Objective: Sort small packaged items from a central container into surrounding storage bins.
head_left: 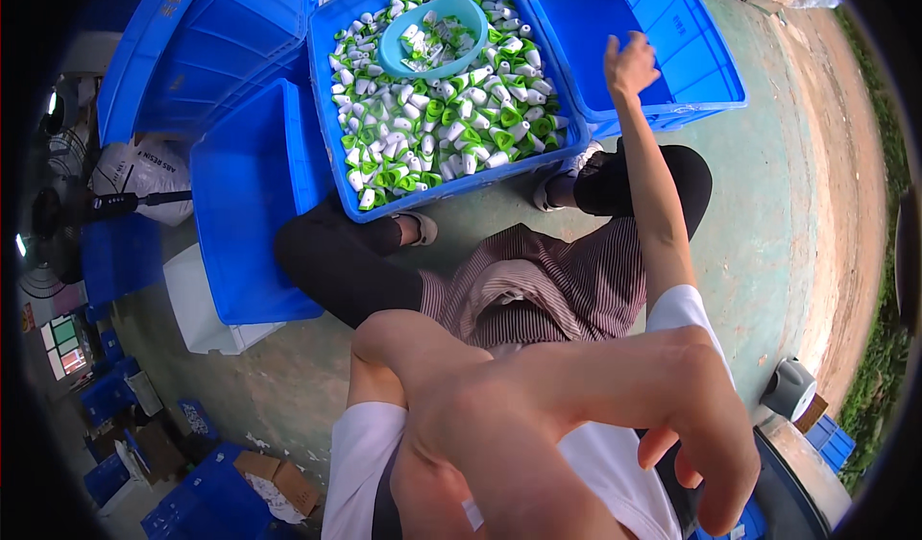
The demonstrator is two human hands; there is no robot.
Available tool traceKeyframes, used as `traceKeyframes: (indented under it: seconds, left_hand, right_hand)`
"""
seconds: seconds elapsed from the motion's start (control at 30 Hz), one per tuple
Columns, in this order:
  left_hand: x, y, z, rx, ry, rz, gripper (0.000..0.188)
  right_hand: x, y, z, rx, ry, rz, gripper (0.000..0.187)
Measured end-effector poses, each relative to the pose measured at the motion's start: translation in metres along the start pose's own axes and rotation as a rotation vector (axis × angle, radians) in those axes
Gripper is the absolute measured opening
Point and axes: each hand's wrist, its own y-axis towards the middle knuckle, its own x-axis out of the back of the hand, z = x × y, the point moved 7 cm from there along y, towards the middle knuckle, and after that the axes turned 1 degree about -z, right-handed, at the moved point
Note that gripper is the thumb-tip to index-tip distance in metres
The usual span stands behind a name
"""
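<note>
Green-and-white plastic pieces [437, 117] are filling the middle blue crate [336, 170] | right hand [629, 62] is hovering loosely open, holding nothing, at the pieces' 3 o'clock over the empty crate [706, 55] | left hand [715, 454] is hanging farther off, fingers spread, empty.

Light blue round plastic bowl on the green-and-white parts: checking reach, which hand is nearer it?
Right. The right hand is just right of the bowl, at the empty blue plastic crate; the left hand hangs far back, close to the camera.
</note>
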Motion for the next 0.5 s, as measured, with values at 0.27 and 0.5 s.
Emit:
traceKeyframes:
  seconds: [0.27,0.5]
  left_hand:
    - [-0.005,-0.039,-0.038,-0.078,-0.044,0.094,0.041]
    - [-0.003,-0.061,-0.063,-0.183,0.041,0.149,0.039]
  right_hand:
    - [0.000,-0.031,-0.092,-0.524,-0.282,0.496,0.082]
    - [-0.037,-0.024,-0.103,-0.785,0.190,0.335,0.057]
